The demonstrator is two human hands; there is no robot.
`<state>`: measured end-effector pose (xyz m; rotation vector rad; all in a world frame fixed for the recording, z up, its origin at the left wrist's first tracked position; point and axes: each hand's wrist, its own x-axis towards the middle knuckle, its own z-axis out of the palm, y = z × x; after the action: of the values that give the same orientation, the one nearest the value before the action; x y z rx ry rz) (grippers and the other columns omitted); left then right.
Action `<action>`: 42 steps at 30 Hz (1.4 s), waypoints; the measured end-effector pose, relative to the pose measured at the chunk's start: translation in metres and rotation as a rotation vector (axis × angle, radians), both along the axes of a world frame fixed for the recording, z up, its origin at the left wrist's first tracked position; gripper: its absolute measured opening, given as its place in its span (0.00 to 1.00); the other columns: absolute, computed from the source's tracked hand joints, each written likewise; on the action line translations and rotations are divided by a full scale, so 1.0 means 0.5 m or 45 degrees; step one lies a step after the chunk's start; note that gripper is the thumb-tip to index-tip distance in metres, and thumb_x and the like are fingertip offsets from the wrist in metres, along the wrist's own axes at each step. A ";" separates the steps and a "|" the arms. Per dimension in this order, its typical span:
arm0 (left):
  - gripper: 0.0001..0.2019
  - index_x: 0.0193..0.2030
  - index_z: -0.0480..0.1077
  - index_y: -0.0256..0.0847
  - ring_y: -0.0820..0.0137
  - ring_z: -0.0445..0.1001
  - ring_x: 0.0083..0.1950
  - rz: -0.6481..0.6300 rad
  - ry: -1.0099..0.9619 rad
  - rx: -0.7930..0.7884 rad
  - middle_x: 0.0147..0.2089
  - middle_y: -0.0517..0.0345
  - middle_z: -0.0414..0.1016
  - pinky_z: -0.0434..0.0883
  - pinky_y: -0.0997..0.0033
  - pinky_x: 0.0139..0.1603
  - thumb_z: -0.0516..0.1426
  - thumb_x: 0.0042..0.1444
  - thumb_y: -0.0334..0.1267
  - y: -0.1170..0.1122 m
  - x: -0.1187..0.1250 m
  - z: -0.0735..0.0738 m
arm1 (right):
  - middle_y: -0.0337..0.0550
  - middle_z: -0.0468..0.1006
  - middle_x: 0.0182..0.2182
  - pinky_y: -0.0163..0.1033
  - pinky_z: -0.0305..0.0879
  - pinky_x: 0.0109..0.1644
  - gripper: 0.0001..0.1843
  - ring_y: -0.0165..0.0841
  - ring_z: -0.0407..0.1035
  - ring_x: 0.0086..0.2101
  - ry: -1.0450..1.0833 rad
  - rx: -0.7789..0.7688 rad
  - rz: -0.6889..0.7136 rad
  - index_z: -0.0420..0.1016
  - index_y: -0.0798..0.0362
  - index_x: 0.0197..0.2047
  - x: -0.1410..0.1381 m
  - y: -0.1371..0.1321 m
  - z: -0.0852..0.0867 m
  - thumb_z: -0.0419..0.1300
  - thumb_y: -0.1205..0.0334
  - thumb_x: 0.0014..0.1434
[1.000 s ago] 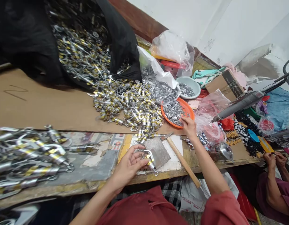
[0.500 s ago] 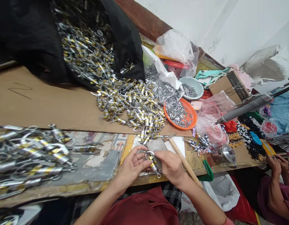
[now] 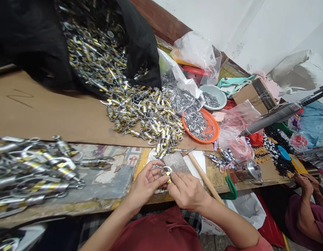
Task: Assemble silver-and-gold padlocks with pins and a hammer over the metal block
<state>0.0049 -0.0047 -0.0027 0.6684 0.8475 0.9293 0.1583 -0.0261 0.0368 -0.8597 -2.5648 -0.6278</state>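
A small silver-and-yellow metal clasp [image 3: 166, 172] with a curved hook is held between both hands, over the near edge of the bench. My left hand [image 3: 147, 183] pinches it from the left with thumb and fingers. From the right, my right hand [image 3: 186, 190] grips its lower body, and those fingers hide the lower end. Just beyond the hands lies a grey metal block [image 3: 177, 162] on white paper. To its right a hammer [image 3: 202, 172] rests with its wooden handle angled toward the bench edge.
Similar clasps [image 3: 151, 111] spill from a black bag [image 3: 143, 42] onto cardboard [image 3: 51, 115]; more clasps [image 3: 43, 167] lie at left. An orange dish [image 3: 215, 127] and a pale blue bowl [image 3: 223, 99] hold small metal parts. A grey power screwdriver [image 3: 273, 120] hangs at right, near a co-worker's hands [image 3: 305, 183].
My right hand has shifted down and left onto the clasp's lower body, covering the ring end that showed before. My left hand keeps its pinch in nearly the same place.
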 end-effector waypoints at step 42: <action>0.25 0.38 0.62 0.41 0.72 0.74 0.21 0.068 -0.045 -0.073 0.22 0.67 0.74 0.72 0.74 0.25 0.69 0.34 0.35 0.002 0.005 0.003 | 0.47 0.75 0.37 0.35 0.71 0.35 0.30 0.33 0.72 0.34 0.354 -0.612 -0.517 0.54 0.48 0.64 0.120 -0.137 0.014 0.45 0.75 0.60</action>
<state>0.0075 -0.0037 -0.0010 0.5809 0.8608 0.9591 0.2185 -0.0948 0.0438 -1.5288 -2.3247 0.0285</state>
